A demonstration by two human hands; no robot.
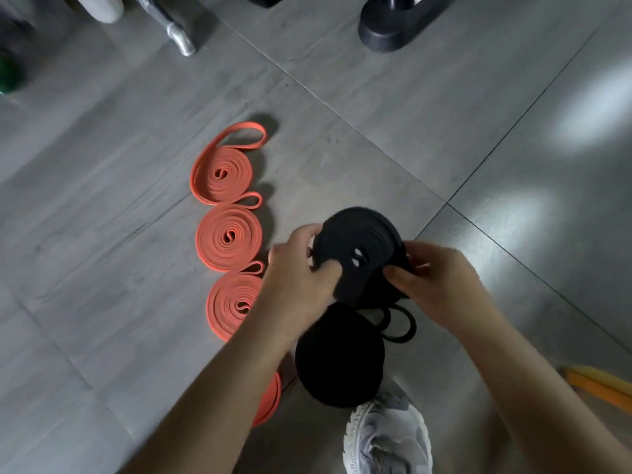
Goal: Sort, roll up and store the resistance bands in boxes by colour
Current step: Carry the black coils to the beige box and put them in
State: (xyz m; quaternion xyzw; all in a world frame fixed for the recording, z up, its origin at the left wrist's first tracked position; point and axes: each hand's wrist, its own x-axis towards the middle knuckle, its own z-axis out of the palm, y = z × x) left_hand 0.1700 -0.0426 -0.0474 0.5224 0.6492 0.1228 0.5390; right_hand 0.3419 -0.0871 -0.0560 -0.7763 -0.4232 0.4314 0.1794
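We grip black coil [359,248] between left hand [301,268] and right hand [441,278], above floor [102,217]. Three orange coils [228,237] rolled, fourth partly hidden. Second black roll [338,357] below, seemingly finished. No boxes visible; storing remains.

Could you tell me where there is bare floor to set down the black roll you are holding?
Bare floor lies beyond the held black roll, right of the orange rolls. It is crowded nearer: another black roll, the shoe.
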